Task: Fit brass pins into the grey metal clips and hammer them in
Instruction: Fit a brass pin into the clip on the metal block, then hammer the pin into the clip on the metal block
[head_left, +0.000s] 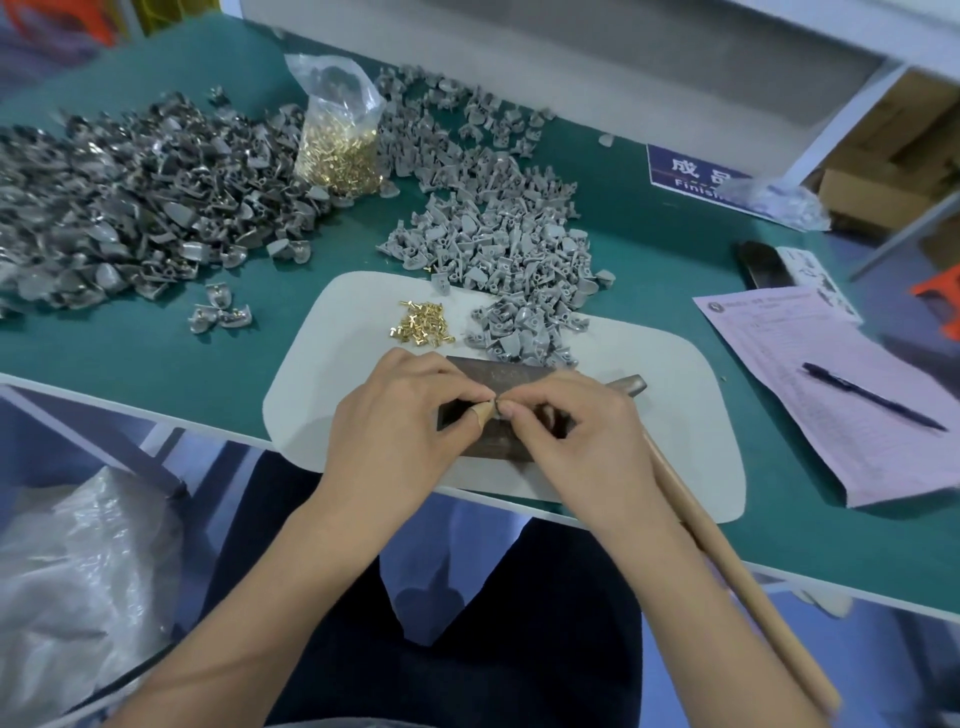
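My left hand (410, 415) and my right hand (566, 431) meet fingertip to fingertip over a dark metal block (498, 382) on a white mat (332, 374). Between them they pinch a small grey clip (497, 410), mostly hidden by the fingers. Whether a brass pin is in it I cannot tell. Loose brass pins (423, 323) lie on the mat behind my left hand. A small heap of grey clips (519, 332) sits behind the block. A hammer lies under my right wrist, its wooden handle (737, 577) running toward me and its metal head (626, 385) beside the block.
A large pile of darker clips (119, 202) covers the left of the green table (156, 364). A plastic bag of brass pins (340, 140) stands at the back, with a lighter clip pile (498, 218) to its right. Pink paper (831, 395) with a pen (872, 397) lies at right.
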